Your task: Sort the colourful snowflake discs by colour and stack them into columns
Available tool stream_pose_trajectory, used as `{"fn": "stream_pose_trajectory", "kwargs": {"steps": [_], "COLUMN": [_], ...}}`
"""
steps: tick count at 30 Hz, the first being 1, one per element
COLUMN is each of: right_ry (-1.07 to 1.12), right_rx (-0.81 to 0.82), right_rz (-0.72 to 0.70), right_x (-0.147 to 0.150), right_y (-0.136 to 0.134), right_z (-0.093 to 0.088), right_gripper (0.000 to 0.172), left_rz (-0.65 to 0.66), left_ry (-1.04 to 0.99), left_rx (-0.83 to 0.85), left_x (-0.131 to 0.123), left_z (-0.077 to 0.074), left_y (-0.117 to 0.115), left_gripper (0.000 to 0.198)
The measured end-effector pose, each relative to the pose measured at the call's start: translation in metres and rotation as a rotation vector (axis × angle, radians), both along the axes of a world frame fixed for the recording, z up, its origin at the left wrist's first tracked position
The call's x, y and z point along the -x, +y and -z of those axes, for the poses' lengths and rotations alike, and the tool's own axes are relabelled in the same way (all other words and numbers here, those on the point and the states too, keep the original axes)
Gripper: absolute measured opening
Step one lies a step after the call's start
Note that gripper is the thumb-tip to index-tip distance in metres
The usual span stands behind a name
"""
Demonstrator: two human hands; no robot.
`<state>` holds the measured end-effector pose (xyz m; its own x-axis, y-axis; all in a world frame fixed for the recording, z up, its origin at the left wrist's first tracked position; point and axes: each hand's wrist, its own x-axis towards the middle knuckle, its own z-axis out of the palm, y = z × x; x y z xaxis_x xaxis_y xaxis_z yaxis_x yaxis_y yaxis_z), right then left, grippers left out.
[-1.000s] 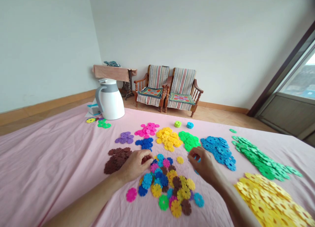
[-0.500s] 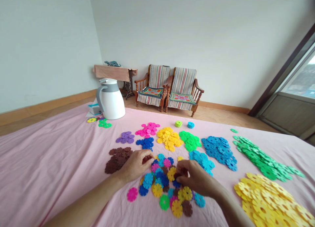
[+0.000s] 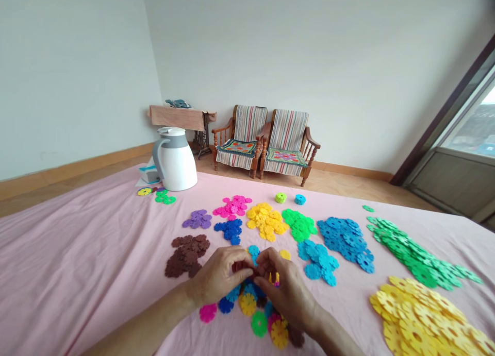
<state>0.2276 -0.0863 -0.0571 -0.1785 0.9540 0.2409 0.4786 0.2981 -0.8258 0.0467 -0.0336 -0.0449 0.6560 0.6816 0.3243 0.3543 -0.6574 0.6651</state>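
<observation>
A mixed pile of notched plastic flower discs (image 3: 247,304) lies in front of me on the pink cloth, partly covered by my hands. My left hand (image 3: 220,274) and my right hand (image 3: 289,289) meet above its far part, both with fingers pinched closed. Whatever sits between the fingertips is mostly hidden; a dark reddish-brown bit shows there. Left of my left hand is a heap of brown discs (image 3: 186,255). Light blue discs (image 3: 319,262) lie beyond my right hand. A loose pink disc (image 3: 208,312) rests at the pile's left edge.
Sorted heaps stand farther back: purple (image 3: 197,219), dark blue (image 3: 230,231), pink (image 3: 232,207), yellow (image 3: 266,221) and green (image 3: 299,225). Large blue (image 3: 345,242), green (image 3: 419,255) and yellow discs (image 3: 425,317) spread rightward. A white jug (image 3: 178,163) stands back left.
My right hand has moved left, and the two hands now meet over the mixed pile. My left hand has shifted slightly right and nearer to me.
</observation>
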Motion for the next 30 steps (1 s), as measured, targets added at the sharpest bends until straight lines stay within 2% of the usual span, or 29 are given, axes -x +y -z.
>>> {"fn": "stream_pose_trajectory", "kwargs": {"steps": [4, 9, 14, 17, 19, 21, 26, 30], "right_ry": [-0.017, -0.087, -0.137, -0.162, -0.179, -0.197, -0.236, -0.248], "right_rx": [-0.023, -0.072, -0.067, -0.070, -0.075, -0.085, -0.119, -0.126], "right_rz": [0.105, 0.271, 0.285, 0.278, 0.278, 0.279, 0.266, 0.249], "right_x": [-0.008, -0.024, -0.027, -0.026, -0.026, -0.027, -0.027, -0.027], "right_y": [0.005, 0.016, 0.018, 0.017, 0.017, 0.018, 0.019, 0.018], "right_z": [0.006, 0.015, 0.016, 0.017, 0.018, 0.019, 0.022, 0.024], "right_gripper": [0.014, 0.013, 0.014, 0.014, 0.014, 0.013, 0.015, 0.016], "left_rz": [-0.105, -0.218, -0.221, -0.293, -0.361, -0.363, -0.163, -0.002], "left_ry": [-0.027, -0.006, 0.218, 0.245, 0.235, 0.206, 0.160, 0.197], "left_rx": [0.008, 0.101, 0.184, 0.116, 0.037, -0.026, -0.088, -0.134], "left_x": [0.010, 0.040, 0.076, 0.085, 0.082, 0.073, 0.036, 0.016], "left_z": [-0.009, -0.021, -0.027, -0.027, -0.027, -0.025, -0.010, 0.003], "left_y": [0.012, 0.034, 0.046, 0.050, 0.051, 0.049, 0.032, 0.022], "left_gripper": [0.013, 0.016, 0.015, 0.016, 0.015, 0.016, 0.021, 0.033]}}
